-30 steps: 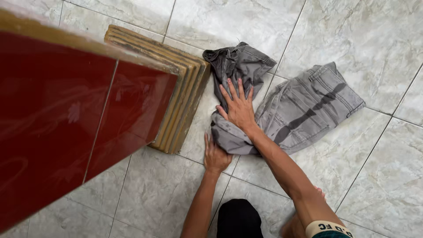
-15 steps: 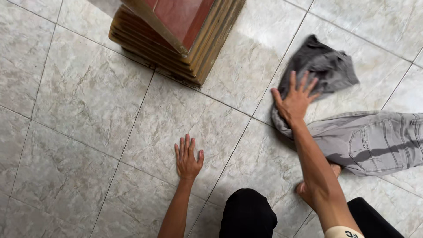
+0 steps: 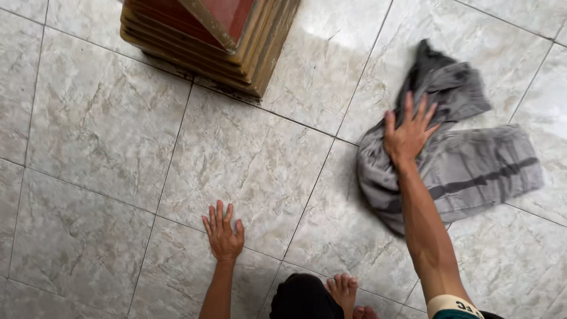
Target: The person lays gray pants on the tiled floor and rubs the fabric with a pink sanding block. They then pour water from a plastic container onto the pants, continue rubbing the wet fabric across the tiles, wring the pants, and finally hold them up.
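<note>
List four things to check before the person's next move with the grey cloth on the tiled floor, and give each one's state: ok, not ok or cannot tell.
1. Right hand flat on the grey cloth, fingers spread: ok.
2. Left hand braced flat on bare tiled floor, apart from the cloth: ok.
3. Cloth spread out flat: not ok, it is bunched and creased.
4. Cloth apart from the wooden furniture base: ok.
5. Bare foot off the cloth: ok.
6. Floor wet or dry: cannot tell.
</note>
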The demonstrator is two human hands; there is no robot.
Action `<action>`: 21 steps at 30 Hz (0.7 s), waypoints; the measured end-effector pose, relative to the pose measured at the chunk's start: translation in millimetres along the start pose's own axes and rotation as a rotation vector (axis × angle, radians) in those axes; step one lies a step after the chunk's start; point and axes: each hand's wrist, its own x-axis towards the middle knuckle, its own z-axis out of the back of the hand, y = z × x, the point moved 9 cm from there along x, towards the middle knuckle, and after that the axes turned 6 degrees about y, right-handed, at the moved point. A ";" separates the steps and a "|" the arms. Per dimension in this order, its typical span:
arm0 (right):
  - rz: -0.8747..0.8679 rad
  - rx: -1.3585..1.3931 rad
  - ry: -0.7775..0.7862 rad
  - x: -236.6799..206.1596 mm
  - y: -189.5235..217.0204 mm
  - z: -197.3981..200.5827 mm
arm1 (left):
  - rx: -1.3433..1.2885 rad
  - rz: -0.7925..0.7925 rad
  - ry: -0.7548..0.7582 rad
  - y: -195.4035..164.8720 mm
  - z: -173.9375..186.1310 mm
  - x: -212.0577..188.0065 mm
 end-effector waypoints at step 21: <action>-0.782 -0.001 -0.197 -390.3 -391.9 102.0 | 0.010 -0.107 0.015 -17.9 -20.0 -25.7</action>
